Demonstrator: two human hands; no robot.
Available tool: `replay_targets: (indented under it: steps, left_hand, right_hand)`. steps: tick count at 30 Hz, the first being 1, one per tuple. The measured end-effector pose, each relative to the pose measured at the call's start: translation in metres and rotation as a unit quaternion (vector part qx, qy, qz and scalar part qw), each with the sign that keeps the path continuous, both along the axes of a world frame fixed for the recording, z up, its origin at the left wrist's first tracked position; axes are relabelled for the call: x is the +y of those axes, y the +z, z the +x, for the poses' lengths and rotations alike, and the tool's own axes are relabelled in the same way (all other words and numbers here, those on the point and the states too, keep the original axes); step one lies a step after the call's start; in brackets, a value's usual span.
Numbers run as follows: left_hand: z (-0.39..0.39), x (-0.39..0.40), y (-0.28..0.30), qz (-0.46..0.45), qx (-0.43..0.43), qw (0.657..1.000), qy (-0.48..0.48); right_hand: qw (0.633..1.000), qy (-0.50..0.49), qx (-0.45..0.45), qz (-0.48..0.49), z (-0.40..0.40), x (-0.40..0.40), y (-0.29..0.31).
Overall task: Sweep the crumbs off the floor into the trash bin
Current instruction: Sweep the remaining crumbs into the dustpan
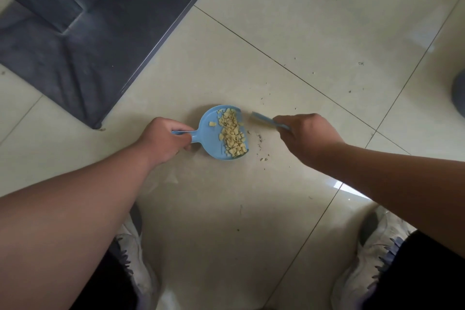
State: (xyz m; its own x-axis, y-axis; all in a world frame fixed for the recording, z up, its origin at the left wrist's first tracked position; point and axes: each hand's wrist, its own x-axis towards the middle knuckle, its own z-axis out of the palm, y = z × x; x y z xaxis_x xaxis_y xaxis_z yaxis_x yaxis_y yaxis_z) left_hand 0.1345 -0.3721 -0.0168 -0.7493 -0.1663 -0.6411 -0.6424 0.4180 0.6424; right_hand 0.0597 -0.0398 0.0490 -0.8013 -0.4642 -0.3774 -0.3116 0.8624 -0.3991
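Note:
A small blue dustpan [210,134] lies flat on the pale tiled floor, its open lip facing right. A heap of yellow crumbs [232,132] fills its right half. My left hand [163,139] grips the dustpan's short handle. My right hand [305,137] grips a small blue hand brush [264,119], whose head sits just right of the pan's upper lip. A few tiny crumbs and dark specks [261,150] lie on the floor beside the pan's lip.
A dark grey furniture base [75,58] with a slanted leg fills the upper left. A grey rounded object [459,98] shows at the right edge. My two white shoes [133,254] [375,244] stand at the bottom. Fine dirt specks dot the tiles.

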Motion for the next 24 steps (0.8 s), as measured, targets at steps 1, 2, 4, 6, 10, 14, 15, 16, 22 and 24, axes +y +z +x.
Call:
replay_targets:
  steps: [1,2,4,6,10,14,15,16,22,24]
  left_hand:
    - [-0.001,-0.001,0.002,0.002,-0.001,1.000,-0.003]
    - [-0.001,-0.003,0.003,0.003,-0.004,1.000,-0.008]
    - [0.000,-0.005,0.003,0.002,-0.011,1.000,-0.012]
    - [0.002,-0.008,0.001,-0.004,-0.021,1.000,-0.011]
    - [0.007,-0.009,-0.003,-0.032,-0.031,0.999,-0.031]
    - [0.007,-0.003,-0.003,-0.036,-0.036,0.998,-0.046]
    - [0.007,-0.001,-0.002,-0.034,-0.035,0.998,-0.044]
    - [0.007,0.002,-0.002,-0.033,-0.034,0.998,-0.044]
    - [0.013,0.013,-0.007,-0.023,-0.025,0.999,-0.022]
    - [0.015,0.015,-0.010,-0.013,-0.019,1.000,-0.014]
  right_hand:
    - [1.000,-0.014,0.007,0.000,-0.005,0.003,0.002]
    - [1.000,-0.026,0.014,0.003,-0.008,0.007,0.004]
    - [0.998,-0.051,0.023,0.014,-0.014,0.014,0.005]
    - [0.997,-0.076,0.018,0.030,-0.016,0.020,0.002]
    - [0.993,-0.111,-0.021,0.043,-0.007,0.025,-0.006]
    - [0.995,-0.084,-0.046,0.037,0.011,0.008,-0.011]
    - [0.995,-0.076,-0.051,0.035,0.015,0.001,-0.012]
    - [0.995,-0.071,-0.058,0.029,0.020,-0.006,-0.012]
    - [0.993,-0.079,-0.083,-0.042,0.038,-0.044,-0.007]
    - [0.988,-0.104,-0.094,-0.066,0.038,-0.047,-0.004]
